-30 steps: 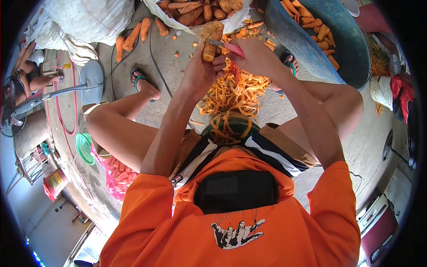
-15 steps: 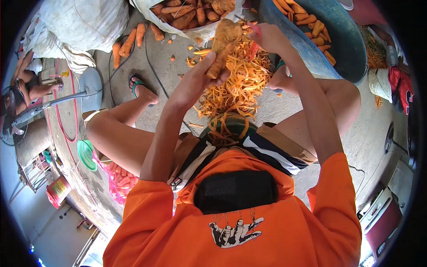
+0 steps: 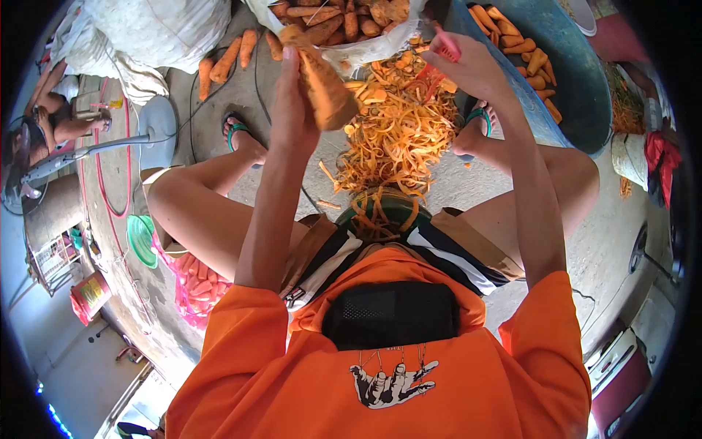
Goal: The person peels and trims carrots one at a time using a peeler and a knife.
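My left hand [image 3: 295, 110] is wrapped round a large carrot [image 3: 322, 84], held up and tilted, with a lighter orange strip along its side and rough, brownish skin elsewhere. To its right, my right hand [image 3: 468, 66] grips a red peeler [image 3: 447, 47], held apart from the carrot. A heap of orange peelings [image 3: 398, 128] lies on the floor beneath and between both hands. More peel strips hang over a dark green round container [image 3: 387, 211] between my legs.
An open white sack [image 3: 351, 49] of unpeeled carrots stands at the top. Right of it is a blue tub [image 3: 585, 95] holding peeled carrots. Several loose carrots [image 3: 226, 60] lie at upper left, near a fan [image 3: 157, 132]. A pink mesh bag [image 3: 191, 293] sits at lower left. Other people are at both sides.
The carrot has moved left and turned in my left hand, its wide end now pointing down. My right hand with the peeler has shifted right, away from it. The view has shifted slightly.
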Tool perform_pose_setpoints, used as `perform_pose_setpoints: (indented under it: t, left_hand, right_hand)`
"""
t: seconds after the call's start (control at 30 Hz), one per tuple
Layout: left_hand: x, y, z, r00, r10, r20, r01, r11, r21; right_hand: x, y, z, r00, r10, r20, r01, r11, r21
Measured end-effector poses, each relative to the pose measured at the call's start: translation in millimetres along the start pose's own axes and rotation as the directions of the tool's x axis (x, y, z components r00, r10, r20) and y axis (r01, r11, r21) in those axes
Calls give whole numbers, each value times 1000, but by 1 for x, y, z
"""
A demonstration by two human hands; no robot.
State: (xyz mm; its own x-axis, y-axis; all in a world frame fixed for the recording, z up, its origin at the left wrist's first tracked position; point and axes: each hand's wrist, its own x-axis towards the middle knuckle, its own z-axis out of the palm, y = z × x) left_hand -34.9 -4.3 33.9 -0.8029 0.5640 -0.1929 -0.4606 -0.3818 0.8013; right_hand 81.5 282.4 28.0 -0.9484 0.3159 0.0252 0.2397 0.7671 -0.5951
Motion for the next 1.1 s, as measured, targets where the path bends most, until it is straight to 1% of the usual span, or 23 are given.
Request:
perform_pose_setpoints:
  t: [0.03,0.07,0.1,0.13,0.17,0.2,0.23,0.27,0.3,0.37,0.43,0.47,0.53,0.6,0.7,0.73,0.77,0.83,0.9,0.93,1.0,1.03,1.1]
  left_hand:
    - [0,1,-4,991,-133,30,136,971,-198]
    - [5,-2,-10,978,-157,135,191,938,-291]
    - [4,-4,-15,980,-154,129,186,939,-290]
    - [1,-5,-11,965,-233,117,258,917,-305]
    - [-2,-7,-4,944,-311,111,330,887,-322]
    - [-5,-9,3,941,-334,51,331,881,-338]
    - [-6,-12,3,940,-336,54,334,879,-341]
    - [-6,-16,3,894,-424,146,444,792,-418]
    - [-7,-20,3,833,-497,246,550,684,-479]
    - [-7,-28,3,832,-485,268,554,711,-434]
    - [-6,-33,-4,761,-458,459,624,711,-324]
    - [-7,-37,-2,811,-457,366,575,740,-349]
    - [-9,-38,2,809,-473,350,582,726,-365]
    - [-12,-36,7,805,-491,332,591,711,-380]
    - [-19,-28,22,831,-498,248,556,720,-415]
    - [-21,-24,27,837,-513,192,547,759,-353]
    - [-22,-23,28,842,-523,134,538,793,-287]
    - [-20,-29,23,859,-496,129,511,813,-278]
    - [-19,-34,17,875,-467,125,483,833,-270]
    - [-20,-33,17,868,-473,151,496,827,-266]
    - [-22,-31,16,859,-480,179,512,818,-263]
    - [-24,-27,17,838,-520,164,546,805,-232]
    - [-27,-23,11,815,-560,148,580,789,-202]
  right_hand:
    - [0,-8,-1,997,-68,-48,71,996,62]
    - [0,-16,-3,996,-74,-45,77,995,68]
    - [-1,-24,-4,991,-119,-52,129,948,290]
    - [-4,-35,-5,985,-159,-69,172,852,494]
    - [-7,-45,-3,985,-160,-68,173,853,492]
    - [-10,-55,-1,980,-192,-60,191,791,582]
    - [-13,-64,2,973,-223,-56,203,719,664]
    - [-15,-70,4,948,-307,-81,285,709,646]
    - [-18,-76,8,950,-303,-79,281,713,643]
    - [-23,-84,12,941,-335,-46,281,700,657]
    - [-21,-83,13,934,-352,-56,308,716,627]
    - [-21,-81,16,943,-327,-64,291,713,639]
    - [-21,-83,18,950,-303,-71,274,710,649]
    - [-24,-90,22,916,-369,-157,377,664,645]
    - [-30,-97,33,926,-353,-130,357,716,600]
    - [-30,-98,35,927,-352,-128,355,717,600]
    - [-30,-99,37,934,-339,-111,333,715,615]
    - [-30,-100,35,940,-328,-95,313,713,628]
    - [-29,-101,29,972,-228,54,135,731,669]
    - [-28,-100,30,972,-230,54,136,732,667]
    - [-28,-96,34,962,-271,-16,222,752,620]
    - [-25,-88,37,963,-269,-13,219,754,620]
    - [-10,-63,41,942,-270,-200,333,830,447]
